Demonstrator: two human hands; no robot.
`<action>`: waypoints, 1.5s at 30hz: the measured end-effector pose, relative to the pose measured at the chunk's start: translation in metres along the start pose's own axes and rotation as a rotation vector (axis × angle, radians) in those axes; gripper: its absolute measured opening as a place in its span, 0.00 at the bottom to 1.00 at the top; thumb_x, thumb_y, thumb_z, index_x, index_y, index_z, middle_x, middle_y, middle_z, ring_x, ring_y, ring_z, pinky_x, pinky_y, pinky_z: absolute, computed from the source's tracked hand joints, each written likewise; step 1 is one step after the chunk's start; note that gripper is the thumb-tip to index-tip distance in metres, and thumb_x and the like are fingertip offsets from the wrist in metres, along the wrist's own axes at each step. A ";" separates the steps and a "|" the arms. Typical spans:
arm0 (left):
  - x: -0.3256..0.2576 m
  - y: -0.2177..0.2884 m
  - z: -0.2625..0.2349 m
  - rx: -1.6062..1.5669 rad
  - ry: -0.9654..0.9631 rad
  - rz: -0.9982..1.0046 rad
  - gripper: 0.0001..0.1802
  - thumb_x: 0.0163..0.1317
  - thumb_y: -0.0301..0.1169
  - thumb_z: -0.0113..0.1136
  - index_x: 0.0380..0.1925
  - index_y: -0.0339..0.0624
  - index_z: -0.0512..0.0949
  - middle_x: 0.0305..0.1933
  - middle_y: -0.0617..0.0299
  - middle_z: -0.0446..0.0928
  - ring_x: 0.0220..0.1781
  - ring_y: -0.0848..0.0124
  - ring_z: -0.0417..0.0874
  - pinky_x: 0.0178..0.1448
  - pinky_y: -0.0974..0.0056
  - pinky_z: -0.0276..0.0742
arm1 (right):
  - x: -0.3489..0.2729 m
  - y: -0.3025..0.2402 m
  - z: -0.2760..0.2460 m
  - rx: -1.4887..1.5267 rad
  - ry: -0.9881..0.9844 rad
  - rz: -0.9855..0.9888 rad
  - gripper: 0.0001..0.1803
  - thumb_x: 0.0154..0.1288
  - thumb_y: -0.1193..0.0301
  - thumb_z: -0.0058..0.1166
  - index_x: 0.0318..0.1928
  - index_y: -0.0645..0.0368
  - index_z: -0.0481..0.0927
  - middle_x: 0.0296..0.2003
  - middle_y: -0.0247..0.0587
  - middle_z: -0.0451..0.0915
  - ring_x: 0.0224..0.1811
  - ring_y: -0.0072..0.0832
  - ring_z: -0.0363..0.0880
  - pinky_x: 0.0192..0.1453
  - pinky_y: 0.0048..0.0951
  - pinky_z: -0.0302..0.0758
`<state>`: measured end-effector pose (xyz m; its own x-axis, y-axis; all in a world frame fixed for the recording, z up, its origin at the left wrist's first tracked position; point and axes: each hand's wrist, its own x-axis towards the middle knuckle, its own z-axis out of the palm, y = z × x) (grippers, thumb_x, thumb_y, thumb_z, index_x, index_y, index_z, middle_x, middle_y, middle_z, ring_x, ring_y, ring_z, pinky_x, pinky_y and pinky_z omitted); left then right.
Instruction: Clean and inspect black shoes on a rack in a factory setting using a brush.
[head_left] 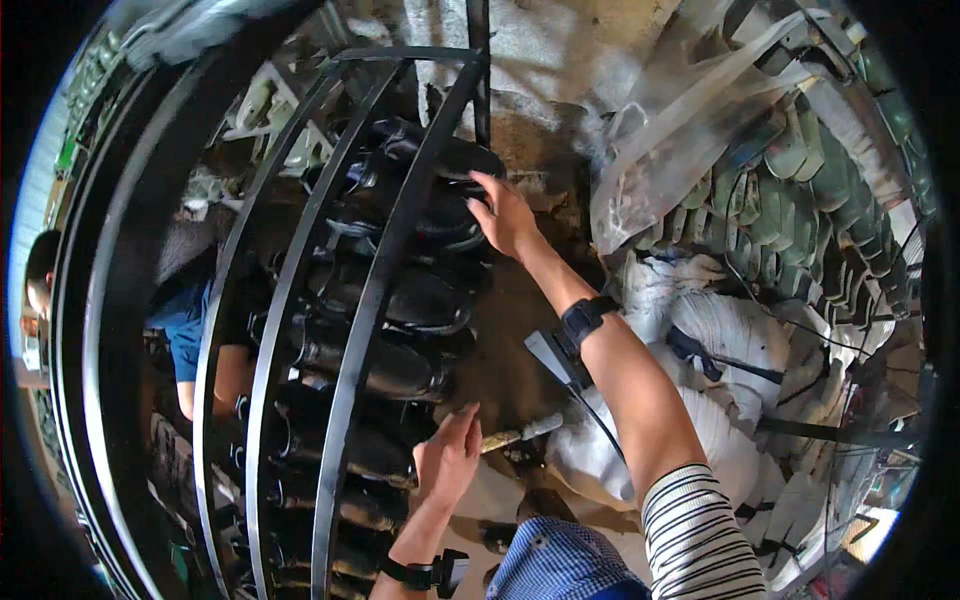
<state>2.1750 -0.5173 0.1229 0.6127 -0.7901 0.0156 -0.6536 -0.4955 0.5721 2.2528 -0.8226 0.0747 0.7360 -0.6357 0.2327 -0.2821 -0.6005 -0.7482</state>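
Black leather shoes stand in a row along a dark metal rack. My right hand is at the far end of the row, thumb and fingers apart. Its fingertips are at the toe of the farthest shoe and seem to touch it. My left hand is lower down, beside the toe of a nearer shoe, with its fingers stretched upward; whether it touches the shoe is hard to tell. Just right of that hand is a brush-like tool with a yellowish handle, apparently not gripped.
White cloth-like bundles lie to the right, under my right forearm. Behind them hang many green-grey shoe-shaped pieces, partly under a clear plastic sheet. Beyond the rack at left, another person in blue shorts is partly visible.
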 end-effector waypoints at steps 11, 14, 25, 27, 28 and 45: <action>0.095 -0.013 0.014 0.189 -0.071 0.110 0.40 0.42 0.20 0.52 0.61 0.48 0.58 0.67 0.54 0.52 0.24 0.61 0.80 0.20 0.66 0.75 | 0.092 0.005 0.019 -0.188 -0.048 -0.347 0.15 0.61 0.71 0.43 0.49 0.49 0.71 0.43 0.49 0.73 0.46 0.45 0.72 0.50 0.39 0.70; 0.100 -0.012 0.019 0.254 -0.092 0.057 0.42 0.41 0.20 0.52 0.62 0.48 0.56 0.68 0.54 0.50 0.23 0.62 0.80 0.19 0.68 0.75 | 0.098 0.001 0.025 -0.273 -0.033 -0.450 0.16 0.61 0.70 0.43 0.49 0.43 0.71 0.41 0.48 0.75 0.39 0.44 0.77 0.41 0.38 0.75; 0.099 -0.012 0.010 0.201 -0.124 -0.019 0.45 0.36 0.18 0.49 0.62 0.48 0.56 0.68 0.56 0.50 0.26 0.59 0.80 0.24 0.64 0.78 | 0.107 -0.002 0.034 -0.404 -0.056 -0.691 0.11 0.60 0.66 0.46 0.37 0.61 0.73 0.33 0.53 0.76 0.36 0.48 0.76 0.42 0.43 0.74; 0.102 -0.014 0.018 0.164 -0.129 -0.007 0.45 0.35 0.17 0.49 0.62 0.49 0.57 0.68 0.56 0.51 0.26 0.59 0.80 0.25 0.64 0.78 | 0.109 0.001 0.036 -0.391 -0.124 -0.518 0.13 0.61 0.65 0.42 0.35 0.62 0.74 0.33 0.54 0.76 0.37 0.49 0.76 0.43 0.43 0.73; 0.103 -0.015 0.022 0.137 -0.128 0.004 0.45 0.35 0.17 0.49 0.62 0.49 0.57 0.68 0.56 0.51 0.26 0.59 0.80 0.25 0.64 0.78 | 0.108 0.003 0.037 -0.369 -0.182 -0.350 0.16 0.63 0.63 0.38 0.33 0.63 0.75 0.33 0.55 0.77 0.37 0.49 0.76 0.44 0.44 0.73; 0.101 -0.017 0.023 0.107 -0.068 0.007 0.43 0.35 0.19 0.50 0.60 0.52 0.61 0.66 0.61 0.55 0.28 0.62 0.81 0.26 0.64 0.78 | 0.100 0.005 0.042 -0.201 -0.284 -0.184 0.12 0.49 0.67 0.43 0.27 0.59 0.78 0.30 0.53 0.77 0.37 0.51 0.75 0.42 0.43 0.71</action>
<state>2.2375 -0.5968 0.0957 0.5790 -0.8144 -0.0387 -0.7035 -0.5230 0.4812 2.3506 -0.8687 0.0685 0.9185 -0.3659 0.1499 -0.2233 -0.7928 -0.5670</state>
